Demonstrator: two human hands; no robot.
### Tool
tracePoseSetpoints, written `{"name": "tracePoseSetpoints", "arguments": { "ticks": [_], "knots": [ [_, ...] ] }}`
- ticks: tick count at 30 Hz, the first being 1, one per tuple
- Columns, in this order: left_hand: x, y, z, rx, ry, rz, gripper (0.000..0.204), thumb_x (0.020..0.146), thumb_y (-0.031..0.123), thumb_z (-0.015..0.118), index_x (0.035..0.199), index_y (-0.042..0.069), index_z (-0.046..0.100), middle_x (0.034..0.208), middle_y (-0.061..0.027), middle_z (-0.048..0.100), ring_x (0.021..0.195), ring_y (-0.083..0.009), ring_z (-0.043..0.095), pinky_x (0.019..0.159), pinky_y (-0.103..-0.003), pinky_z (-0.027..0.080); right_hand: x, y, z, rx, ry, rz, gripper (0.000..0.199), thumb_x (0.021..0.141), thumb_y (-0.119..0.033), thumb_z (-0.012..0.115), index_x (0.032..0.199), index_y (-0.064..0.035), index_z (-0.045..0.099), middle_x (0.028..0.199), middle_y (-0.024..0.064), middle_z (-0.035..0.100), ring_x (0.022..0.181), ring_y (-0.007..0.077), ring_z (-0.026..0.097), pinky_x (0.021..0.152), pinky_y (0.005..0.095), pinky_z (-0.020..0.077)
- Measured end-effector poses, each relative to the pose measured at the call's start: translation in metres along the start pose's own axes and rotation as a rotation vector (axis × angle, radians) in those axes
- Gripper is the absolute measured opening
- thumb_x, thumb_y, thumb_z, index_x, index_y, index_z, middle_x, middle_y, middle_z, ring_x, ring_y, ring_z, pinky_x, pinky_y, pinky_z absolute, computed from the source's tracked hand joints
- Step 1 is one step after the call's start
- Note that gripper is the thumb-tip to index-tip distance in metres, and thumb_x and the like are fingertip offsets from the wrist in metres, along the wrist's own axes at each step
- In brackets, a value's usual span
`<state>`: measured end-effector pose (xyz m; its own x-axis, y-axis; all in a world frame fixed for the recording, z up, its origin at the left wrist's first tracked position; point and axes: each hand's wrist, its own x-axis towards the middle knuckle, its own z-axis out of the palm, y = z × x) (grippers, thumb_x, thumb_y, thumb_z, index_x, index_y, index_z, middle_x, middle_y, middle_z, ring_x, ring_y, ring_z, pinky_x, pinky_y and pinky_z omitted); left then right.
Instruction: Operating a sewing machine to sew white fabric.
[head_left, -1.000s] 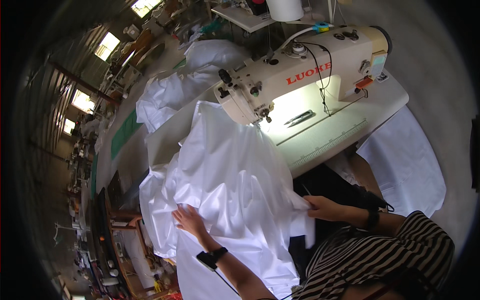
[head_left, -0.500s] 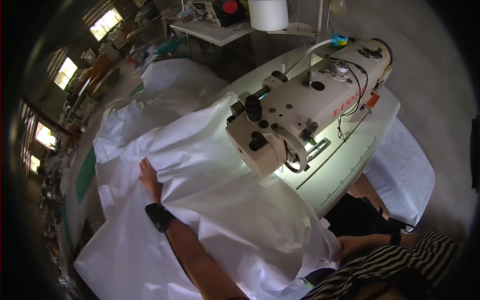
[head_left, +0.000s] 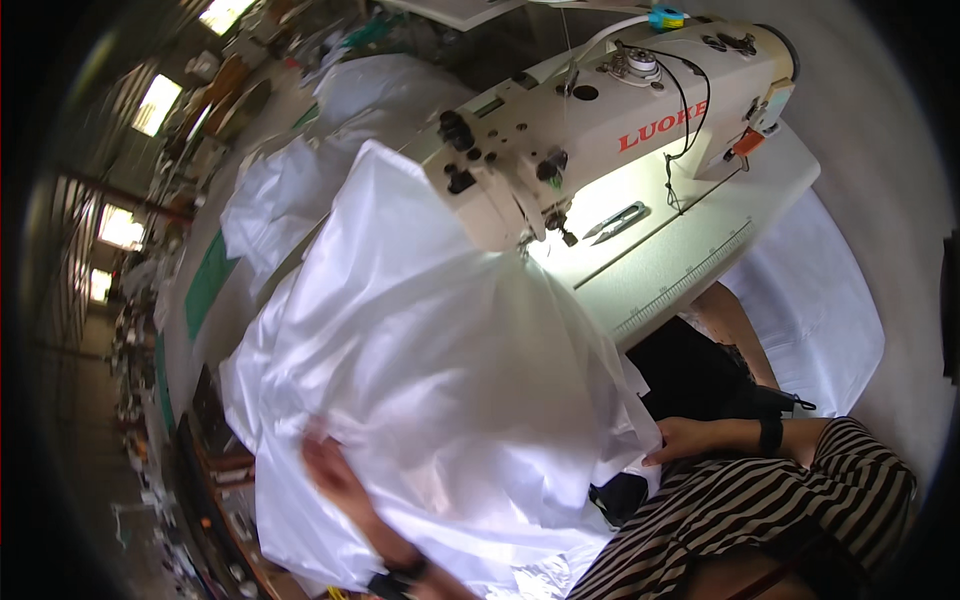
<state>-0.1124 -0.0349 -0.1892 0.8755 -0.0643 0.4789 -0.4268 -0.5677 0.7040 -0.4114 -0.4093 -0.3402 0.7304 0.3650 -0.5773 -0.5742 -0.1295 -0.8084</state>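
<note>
A large white sheet of smooth, shiny material [head_left: 430,330] spreads from the sewing machine [head_left: 600,120] down over my lap. Part of it lies under the machine's head near the needle, which I cannot make out clearly. My left hand [head_left: 338,472], smeared by motion, is over the sheet's left part; its fingers do not show clearly. At the right edge of the sheet my right hand [head_left: 685,438] pinches the border, thumb and fingers closed on it. Thread snips [head_left: 618,222] lie on the machine's bed, right of the needle.
The pale machine table [head_left: 680,265] has a ruler scale along its near edge. More white material [head_left: 815,290] hangs at the right, and another heap [head_left: 380,90] lies at the far left. Beyond are a green strip [head_left: 210,270] and cluttered shop floor.
My left hand has moved back toward me. The sheet's far part has been drawn nearer, and a raised fold stands beside the machine head. My right hand keeps its hold. The view has shifted.
</note>
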Motion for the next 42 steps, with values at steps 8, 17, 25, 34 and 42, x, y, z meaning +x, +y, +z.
{"name": "tracePoseSetpoints", "arguments": {
  "ticks": [8,17,25,34,42],
  "knots": [
    [-0.335,0.07,0.095,0.541,-0.024,-0.035,0.046,0.08,0.014,0.071,0.123,0.013,0.055,0.121,-0.014,0.062,0.116,-0.0298,0.059,0.103,-0.056,0.04,-0.035,-0.009,0.021,0.25,-0.267,-0.15,0.037,0.083,-0.008,0.067,0.119,0.0028,0.062,0.109,0.0105,0.068,0.102,0.0188,0.063,0.095,0.0317,0.0481],
    [-0.281,0.002,-0.066,-0.213,-0.176,-0.661,0.015,0.096,0.009,0.056,0.103,0.0,0.065,0.085,0.0033,0.061,0.077,-0.0062,0.05,0.071,-0.022,0.042,-0.08,0.003,-0.048,-0.822,0.721,-0.362,0.025,0.084,-0.01,0.066,0.106,0.001,0.063,0.092,0.0115,0.067,0.084,0.0188,0.067,0.073,0.03,0.053],
    [-0.283,0.03,-0.083,-0.399,-0.385,-0.823,0.039,0.1,0.036,0.058,0.099,-0.002,0.066,0.082,0.0052,0.058,0.078,-0.0068,0.046,0.071,-0.024,0.04,0.015,-0.09,0.089,0.032,-0.237,-0.472,0.05,0.095,-0.028,0.064,0.133,0.001,0.049,0.123,0.0122,0.061,0.114,0.0173,0.058,0.096,0.0306,0.0484],
    [-0.304,-0.003,-0.086,-0.525,-0.381,-0.849,0.029,0.087,0.009,0.073,0.114,0.001,0.064,0.094,0.0,0.067,0.087,-0.0113,0.058,0.08,-0.026,0.046,0.006,-0.087,0.107,-0.399,-0.051,-0.477,0.03,0.093,-0.029,0.066,0.105,-0.0021,0.065,0.096,0.0081,0.068,0.088,0.0192,0.066,0.079,0.0315,0.0511],
    [-0.279,0.128,0.009,-0.266,-0.269,-0.388,0.035,0.078,-0.002,0.071,0.111,0.004,0.061,0.109,-0.0141,0.058,0.093,-0.0269,0.062,0.072,-0.036,0.053,-0.03,-0.061,0.095,-0.465,0.097,-0.553,0.026,0.09,-0.026,0.069,0.089,-0.0013,0.062,0.085,0.011,0.06,0.077,0.0254,0.062,0.068,0.0357,0.0472]
  ]
}}
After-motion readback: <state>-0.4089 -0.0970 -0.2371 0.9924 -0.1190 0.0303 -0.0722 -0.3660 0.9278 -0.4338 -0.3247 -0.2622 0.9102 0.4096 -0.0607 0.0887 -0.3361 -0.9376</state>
